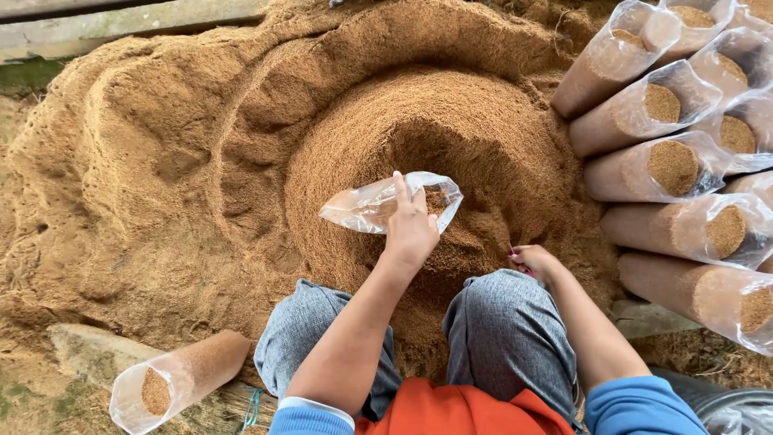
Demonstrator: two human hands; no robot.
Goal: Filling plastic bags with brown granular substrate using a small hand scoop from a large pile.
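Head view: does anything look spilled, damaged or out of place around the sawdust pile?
One thing stands out: a single filled bag lies by itself at lower left, while the other filled bags are stacked at right. The left hand holds a clear bag on the sawdust pile. Nothing looks torn.

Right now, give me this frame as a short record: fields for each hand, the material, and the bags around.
left hand: holds a clear plastic bag on its side, mouth against the heap, a little sawdust inside
right hand: low by the right knee, at the heap's edge; grip cannot be told
material: large sawdust pile, brown, scooped into ridges
filled bags: stacked on their sides at right, open ends toward the camera
single filled bag: lying at lower left, apart from the stack
posture: person crouched, knees at the pile
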